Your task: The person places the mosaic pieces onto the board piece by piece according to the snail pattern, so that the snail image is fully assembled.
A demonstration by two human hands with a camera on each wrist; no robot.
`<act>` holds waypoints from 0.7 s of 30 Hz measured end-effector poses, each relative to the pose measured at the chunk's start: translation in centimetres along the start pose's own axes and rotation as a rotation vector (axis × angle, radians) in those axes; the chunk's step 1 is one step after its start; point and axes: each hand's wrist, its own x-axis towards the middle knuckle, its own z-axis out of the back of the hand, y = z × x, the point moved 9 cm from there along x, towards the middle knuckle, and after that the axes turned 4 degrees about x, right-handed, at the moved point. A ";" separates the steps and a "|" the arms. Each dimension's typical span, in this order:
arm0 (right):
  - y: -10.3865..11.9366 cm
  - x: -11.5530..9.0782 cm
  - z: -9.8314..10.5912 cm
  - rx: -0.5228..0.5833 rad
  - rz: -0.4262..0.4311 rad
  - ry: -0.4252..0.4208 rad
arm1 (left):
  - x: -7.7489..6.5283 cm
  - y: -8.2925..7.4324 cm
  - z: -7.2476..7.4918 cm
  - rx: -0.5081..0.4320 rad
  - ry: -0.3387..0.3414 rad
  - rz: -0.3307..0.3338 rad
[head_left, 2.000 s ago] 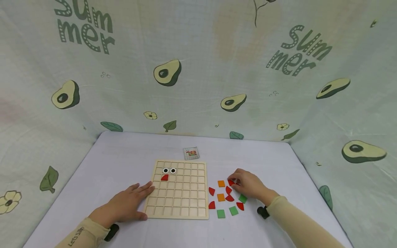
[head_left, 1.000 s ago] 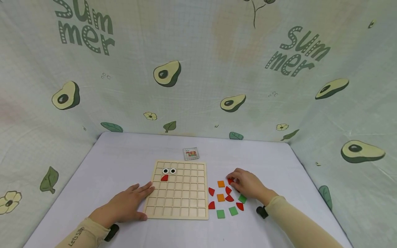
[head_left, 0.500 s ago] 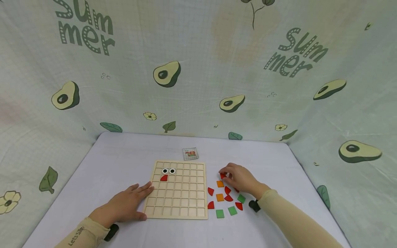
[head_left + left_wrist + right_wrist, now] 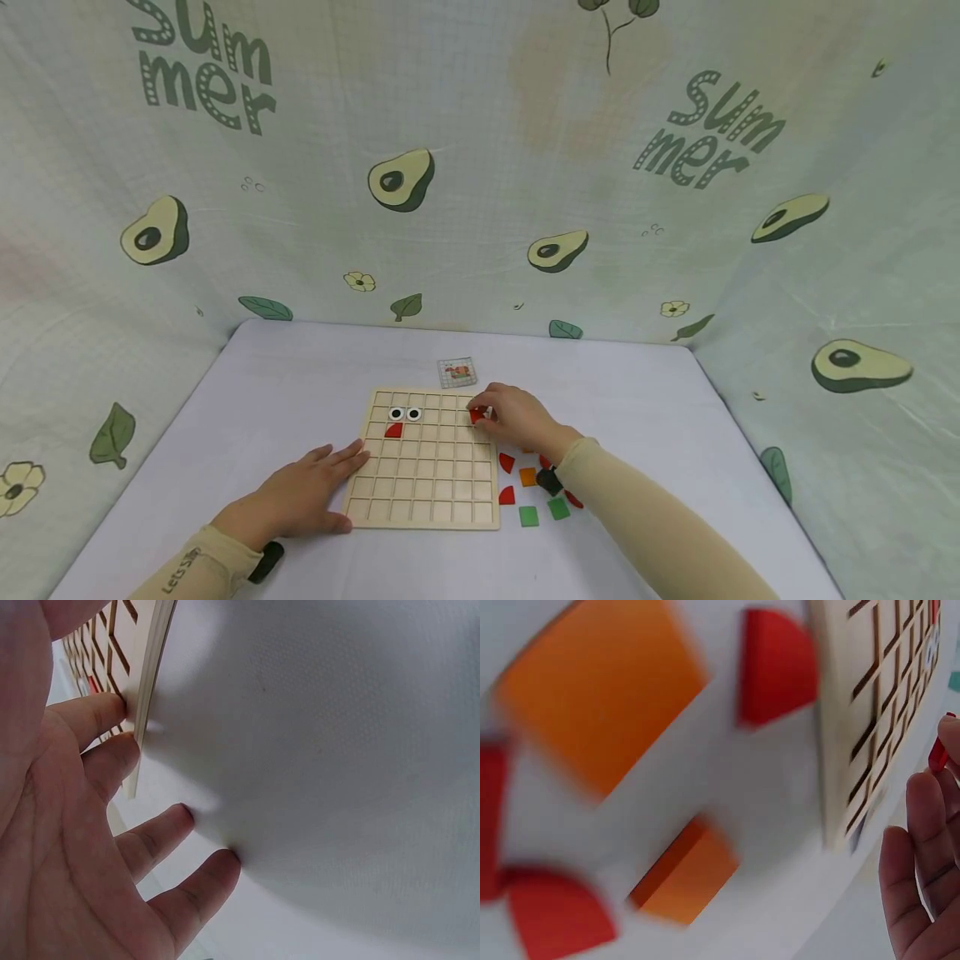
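A wooden grid board (image 4: 435, 492) lies on the white table. Two round eye pieces (image 4: 405, 413) and a red quarter-circle tile (image 4: 393, 431) sit in its upper left cells. Over the board's upper right part, my right hand (image 4: 516, 417) pinches another red tile (image 4: 477, 414); in the right wrist view that tile (image 4: 939, 754) shows edge-on between thumb and finger. At the board's left edge rests my left hand (image 4: 311, 490), fingers spread. The left wrist view has two fingertips of this hand (image 4: 82, 817) touching the board's rim (image 4: 150, 682) and the others on the cloth.
Right of the board lie loose red tiles (image 4: 507, 496), orange tiles (image 4: 528, 477) and green tiles (image 4: 528, 517), some hidden by the right sleeve. Behind the board is a small picture card (image 4: 457, 372). A patterned curtain (image 4: 480, 275) hangs behind the table.
My right hand has taken a red tile from the loose pieces and carried it left, over the upper right of the board. The left hand has stayed at the board's edge.
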 end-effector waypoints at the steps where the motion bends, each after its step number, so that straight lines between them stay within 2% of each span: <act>1: 0.6 0.5 -0.3 -0.002 0.009 0.005 | 0.0 0.0 0.0 0.000 0.000 0.000; 6: 3.3 2.5 -2.0 -0.006 0.048 0.027 | 0.0 0.1 0.0 0.003 -0.001 -0.007; 11: 5.4 3.9 -3.7 -0.004 0.057 0.013 | 0.0 0.2 -0.1 0.003 0.002 -0.008; 21: 6.8 4.9 -5.6 -0.046 0.035 -0.013 | 0.1 0.4 -0.2 -0.005 0.008 0.001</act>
